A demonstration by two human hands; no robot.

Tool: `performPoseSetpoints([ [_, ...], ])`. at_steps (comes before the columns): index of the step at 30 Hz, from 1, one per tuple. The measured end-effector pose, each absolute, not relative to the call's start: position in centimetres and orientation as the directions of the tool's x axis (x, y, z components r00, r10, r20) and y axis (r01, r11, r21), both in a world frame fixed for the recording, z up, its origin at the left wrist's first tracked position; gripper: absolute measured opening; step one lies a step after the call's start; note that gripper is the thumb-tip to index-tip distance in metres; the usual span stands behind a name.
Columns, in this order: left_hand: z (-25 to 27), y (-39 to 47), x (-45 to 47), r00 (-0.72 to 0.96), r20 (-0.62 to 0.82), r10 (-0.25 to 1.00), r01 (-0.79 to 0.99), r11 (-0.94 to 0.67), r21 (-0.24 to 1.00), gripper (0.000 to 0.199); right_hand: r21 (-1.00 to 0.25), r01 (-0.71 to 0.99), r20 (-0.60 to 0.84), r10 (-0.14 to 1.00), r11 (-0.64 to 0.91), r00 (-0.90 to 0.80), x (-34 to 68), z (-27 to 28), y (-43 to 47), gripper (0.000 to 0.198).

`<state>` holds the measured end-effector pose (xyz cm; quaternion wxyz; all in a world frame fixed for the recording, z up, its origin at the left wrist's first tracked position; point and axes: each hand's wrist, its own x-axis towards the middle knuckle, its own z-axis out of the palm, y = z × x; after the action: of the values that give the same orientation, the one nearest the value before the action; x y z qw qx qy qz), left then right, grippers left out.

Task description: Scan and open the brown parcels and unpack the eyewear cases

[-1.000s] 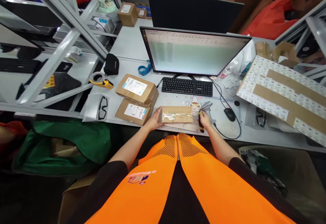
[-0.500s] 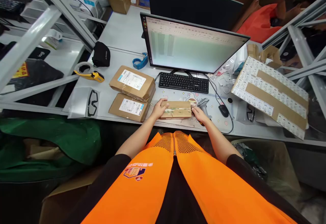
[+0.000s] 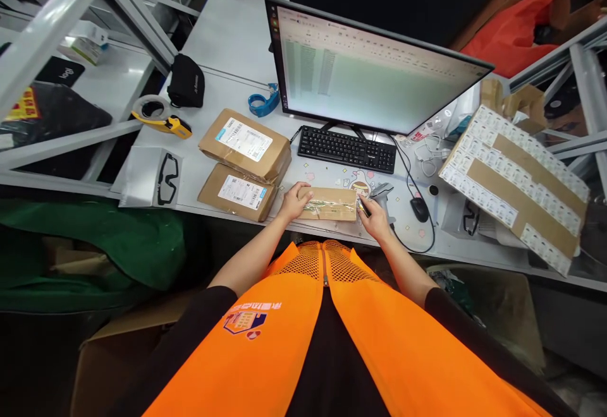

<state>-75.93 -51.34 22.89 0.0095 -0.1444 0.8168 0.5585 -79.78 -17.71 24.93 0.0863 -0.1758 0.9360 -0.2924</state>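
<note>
A small brown cardboard box [image 3: 329,205] with clear tape along its top lies at the front of the desk. My left hand [image 3: 294,202] grips its left end, thumb on top. At the right end, my right hand [image 3: 375,218] is closed around a small dark tool that looks like a box cutter [image 3: 364,207]; its tip is by the box's edge. Just behind that hand lies a grey barcode scanner [image 3: 382,194], partly covered.
Two labelled parcels [image 3: 244,145] lie left of the box. Behind it are a keyboard [image 3: 346,150] and a monitor [image 3: 379,69]. A mouse [image 3: 419,209] and a large printed cardboard sheet [image 3: 516,186] are on the right. Tape dispensers [image 3: 263,102] stand farther back.
My right hand has turned and lifted slightly at the box's right end, so the dark tool shows more. The box's top now faces me more fully. The view has shifted a little.
</note>
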Motion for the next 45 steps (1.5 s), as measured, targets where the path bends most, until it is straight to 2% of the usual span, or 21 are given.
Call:
performPoseSetpoints([
  [6, 22.8, -51.2, -75.8, -0.953, -0.192, -0.235, -0.269, 0.365, 0.891, 0.034, -0.632, -0.203, -0.124, -0.356, 0.748, -0.926, -79.0, 25.9, -17.4, 0.06],
  [13, 22.7, -51.1, -75.8, -0.947, -0.183, -0.263, -0.279, 0.395, 0.875, 0.03, -0.645, -0.201, -0.17, -0.395, 0.737, -0.903, -78.7, 26.4, -16.7, 0.059],
  [22, 22.9, -51.0, -76.1, -0.946, -0.171, -0.275, -0.271, 0.386, 0.882, 0.03, -0.649, -0.238, -0.147, -0.426, 0.723, -0.893, -76.7, 26.3, -16.1, 0.059],
  [28, 22.9, -51.1, -76.3, -0.952, -0.153, -0.266, -0.245, 0.36, 0.9, 0.028, -0.66, -0.208, -0.134, -0.385, 0.722, -0.913, -75.6, 26.4, -16.3, 0.058],
  [30, 23.0, -50.9, -76.3, -0.95, -0.158, -0.27, -0.251, 0.357, 0.9, 0.027, -0.698, -0.143, -0.137, -0.327, 0.702, -0.935, -75.4, 26.3, -16.6, 0.059],
  [32, 23.0, -50.6, -75.9, -0.947, -0.155, -0.281, -0.252, 0.354, 0.901, 0.026, -0.767, 0.02, -0.196, -0.204, 0.642, -0.959, -75.0, 26.0, -17.1, 0.061],
  [35, 22.7, -49.7, -74.3, -0.923, -0.122, -0.366, -0.255, 0.342, 0.904, 0.026, -0.828, 0.403, -0.44, -0.007, 0.39, -0.898, -74.1, 25.5, -18.6, 0.064],
  [37, 22.5, -49.0, -72.5, -0.884, -0.114, -0.453, -0.282, 0.322, 0.904, 0.026, -0.795, 0.573, -0.584, 0.005, 0.199, -0.812, -73.5, 25.4, -20.3, 0.061],
  [39, 22.2, -48.4, -70.2, -0.862, -0.166, -0.48, -0.332, 0.286, 0.899, 0.029, -0.771, 0.631, -0.635, -0.038, 0.086, -0.771, -73.5, 25.6, -22.2, 0.058],
  [41, 22.2, -47.9, -68.0, -0.872, -0.283, -0.4, -0.396, 0.235, 0.888, 0.038, -0.775, 0.63, -0.632, -0.061, 0.048, -0.773, -74.5, 26.1, -24.1, 0.059],
  [42, 22.4, -47.6, -67.0, -0.882, -0.349, -0.317, -0.422, 0.2, 0.884, 0.043, -0.785, 0.618, -0.62, -0.072, 0.049, -0.781, -75.3, 26.4, -25.0, 0.06],
  [45, 23.6, -46.5, -65.4, -0.896, -0.44, 0.057, -0.435, 0.085, 0.896, 0.048, -0.832, 0.546, -0.555, -0.126, 0.098, -0.822, -79.6, 27.7, -26.6, 0.058],
])
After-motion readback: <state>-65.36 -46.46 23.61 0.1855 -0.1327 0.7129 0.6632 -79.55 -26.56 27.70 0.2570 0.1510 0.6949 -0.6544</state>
